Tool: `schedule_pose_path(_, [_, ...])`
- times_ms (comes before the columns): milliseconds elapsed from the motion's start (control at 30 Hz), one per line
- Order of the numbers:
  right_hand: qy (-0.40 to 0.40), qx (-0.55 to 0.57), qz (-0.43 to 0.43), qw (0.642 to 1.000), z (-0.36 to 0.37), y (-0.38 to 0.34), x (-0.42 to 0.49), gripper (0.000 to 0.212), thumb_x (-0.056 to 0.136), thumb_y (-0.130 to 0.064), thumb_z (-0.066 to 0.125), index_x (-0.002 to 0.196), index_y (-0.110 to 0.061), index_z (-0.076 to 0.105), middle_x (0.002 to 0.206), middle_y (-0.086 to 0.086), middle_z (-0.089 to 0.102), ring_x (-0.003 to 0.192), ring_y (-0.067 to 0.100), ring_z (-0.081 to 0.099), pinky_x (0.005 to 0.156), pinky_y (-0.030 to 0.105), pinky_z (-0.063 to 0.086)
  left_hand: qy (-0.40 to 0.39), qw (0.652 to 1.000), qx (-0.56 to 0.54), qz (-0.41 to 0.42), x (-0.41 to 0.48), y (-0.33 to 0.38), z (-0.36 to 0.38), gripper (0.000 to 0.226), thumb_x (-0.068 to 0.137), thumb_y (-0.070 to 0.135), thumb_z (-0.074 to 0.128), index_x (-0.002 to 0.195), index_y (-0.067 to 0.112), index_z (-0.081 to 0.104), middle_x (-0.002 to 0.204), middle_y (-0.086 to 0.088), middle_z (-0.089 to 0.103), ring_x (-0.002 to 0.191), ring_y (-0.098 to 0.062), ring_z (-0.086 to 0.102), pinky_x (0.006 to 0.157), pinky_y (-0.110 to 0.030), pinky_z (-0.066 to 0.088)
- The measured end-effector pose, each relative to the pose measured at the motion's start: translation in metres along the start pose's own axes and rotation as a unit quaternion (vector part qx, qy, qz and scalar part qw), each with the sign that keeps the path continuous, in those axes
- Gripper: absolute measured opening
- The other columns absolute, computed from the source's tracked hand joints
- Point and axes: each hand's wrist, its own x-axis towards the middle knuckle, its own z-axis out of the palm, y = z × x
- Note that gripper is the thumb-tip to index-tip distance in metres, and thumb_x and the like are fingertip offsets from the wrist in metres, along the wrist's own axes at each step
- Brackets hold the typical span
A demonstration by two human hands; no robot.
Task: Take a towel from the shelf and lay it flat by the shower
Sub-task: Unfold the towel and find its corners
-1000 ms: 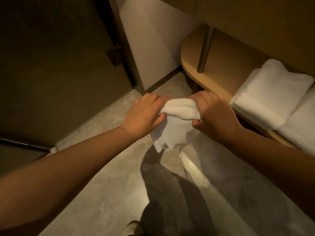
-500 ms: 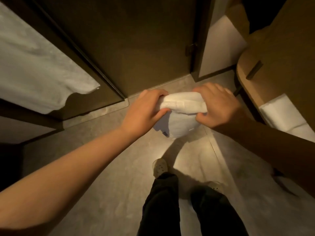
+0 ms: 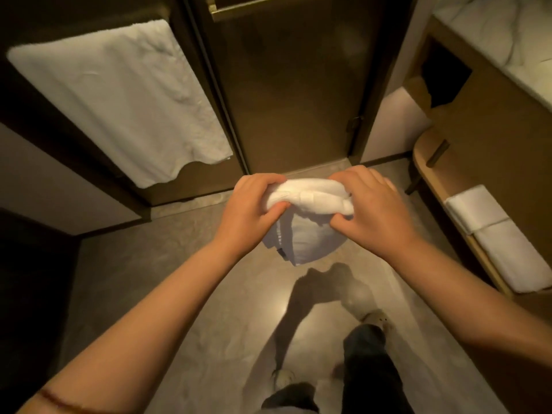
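Both forearms reach forward toward 12 o'clock, converging. The left hand [image 3: 251, 210] and right hand [image 3: 375, 210] are closed, knuckles up, side by side, each gripping cloth.

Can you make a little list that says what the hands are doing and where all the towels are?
left hand: gripping the held towel's left end
right hand: gripping its right end
held towel: bunched, hanging above the floor, not laid flat
hanging towel: draped, upper left
folded towels: on the shelf, right

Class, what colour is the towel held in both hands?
White: the towel, bunched between both hands, shows plainly in the head view.
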Motion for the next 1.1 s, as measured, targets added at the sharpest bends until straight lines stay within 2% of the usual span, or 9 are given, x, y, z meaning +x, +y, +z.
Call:
schedule_pose_path(100, [0.004, -0.002, -0.022, 1.0, -0.018, -0.052, -0.022, 0.047, 0.069, -0.028, 0.07, 0.113, -0.026, 0.053, 0.105, -0.002, 0.055, 0.096, 0.017, 0.05, 0.075, 0.03, 0.035, 0.013, 1.0, -0.004, 0.014, -0.037, 0.01, -0.044, 0.036, 0.085, 0.026, 0.069, 0.117, 0.015, 0.059, 0.115, 0.001, 0.061, 0.106, -0.013, 0.05, 0.089, -0.021, 0.035])
schedule_pose_path(300, [0.033, -0.001, -0.038, 0.999, -0.059, -0.116, -0.059, 0.043, 0.073, -0.031, 0.07, 0.112, -0.025, 0.054, 0.105, -0.002, 0.055, 0.095, 0.017, 0.052, 0.077, 0.041, 0.049, 0.056, 0.998, -0.024, 0.0, -0.088, 0.033, -0.105, 0.053, 0.079, 0.035, 0.074, 0.125, 0.02, 0.053, 0.119, 0.008, 0.053, 0.108, -0.011, 0.051, 0.092, -0.029, 0.045])
schedule_pose_path(367, [0.048, 0.008, -0.04, 0.998, -0.07, -0.127, -0.069, 0.042, 0.075, -0.037, 0.069, 0.113, -0.025, 0.054, 0.107, -0.003, 0.056, 0.096, 0.014, 0.052, 0.079, 0.038, 0.051, 0.072, 0.996, -0.047, -0.018, -0.102, 0.042, -0.117, 0.058, 0.076, 0.04, 0.074, 0.127, 0.026, 0.049, 0.12, 0.012, 0.05, 0.108, -0.008, 0.051, 0.09, -0.026, 0.047])
schedule_pose_path(467, [0.067, 0.025, -0.055, 0.996, -0.085, -0.136, -0.085, 0.043, 0.077, -0.039, 0.068, 0.114, -0.024, 0.054, 0.108, -0.003, 0.056, 0.097, 0.013, 0.052, 0.08, 0.036, 0.052, 0.097, 0.992, -0.075, -0.043, -0.127, 0.058, -0.125, 0.065, 0.073, 0.044, 0.075, 0.129, 0.031, 0.044, 0.121, 0.015, 0.046, 0.107, 0.002, 0.049, 0.083, -0.011, 0.046])
schedule_pose_path(567, [0.075, 0.045, -0.069, 0.994, -0.099, -0.141, -0.1, 0.041, 0.078, -0.04, 0.066, 0.113, -0.022, 0.055, 0.108, -0.004, 0.056, 0.095, 0.009, 0.05, 0.078, 0.033, 0.051, 0.131, 0.981, -0.114, -0.091, -0.153, 0.076, -0.123, 0.068, 0.072, 0.037, 0.08, 0.128, 0.034, 0.042, 0.123, 0.013, 0.047, 0.108, 0.004, 0.051, 0.085, -0.012, 0.048])
schedule_pose_path(733, [0.08, 0.067, -0.08, 0.991, -0.112, -0.14, -0.124, 0.044, 0.077, -0.044, 0.065, 0.114, -0.022, 0.055, 0.109, -0.005, 0.056, 0.093, 0.005, 0.046, 0.074, 0.023, 0.044, 0.181, 0.955, -0.182, -0.149, -0.187, 0.106, -0.119, 0.037, 0.079, 0.026, 0.075, 0.11, 0.035, 0.056, 0.106, 0.024, 0.06, 0.099, 0.001, 0.06, 0.082, -0.024, 0.055])
schedule_pose_path(867, [0.071, 0.072, -0.067, 0.993, -0.109, -0.142, -0.137, 0.042, 0.077, -0.041, 0.07, 0.112, -0.024, 0.055, 0.108, -0.006, 0.055, 0.093, 0.007, 0.049, 0.071, 0.025, 0.048, 0.186, 0.953, -0.188, -0.148, -0.205, 0.12, -0.13, 0.023, 0.085, 0.021, 0.068, 0.096, 0.039, 0.06, 0.094, 0.022, 0.065, 0.09, 0.001, 0.063, 0.077, -0.019, 0.054])
schedule_pose_path(1000, [0.051, 0.07, -0.038, 0.996, -0.104, -0.151, -0.151, 0.041, 0.078, -0.044, 0.067, 0.113, -0.028, 0.053, 0.107, -0.008, 0.053, 0.091, 0.007, 0.049, 0.068, 0.025, 0.049, 0.17, 0.957, -0.181, -0.148, -0.218, 0.13, -0.139, 0.016, 0.09, 0.025, 0.063, 0.094, 0.039, 0.058, 0.097, 0.018, 0.064, 0.09, 0.002, 0.062, 0.074, -0.018, 0.054])
schedule_pose_path(1100, [0.029, 0.071, -0.019, 0.997, -0.101, -0.159, -0.157, 0.051, 0.08, -0.046, 0.065, 0.125, -0.031, 0.047, 0.12, -0.007, 0.054, 0.1, 0.01, 0.051, 0.075, 0.025, 0.047, 0.171, 0.954, -0.198, -0.148, -0.22, 0.131, -0.148, 0.011, 0.092, 0.025, 0.059, 0.102, 0.03, 0.059, 0.102, 0.012, 0.064, 0.095, -0.002, 0.062, 0.079, -0.025, 0.055])
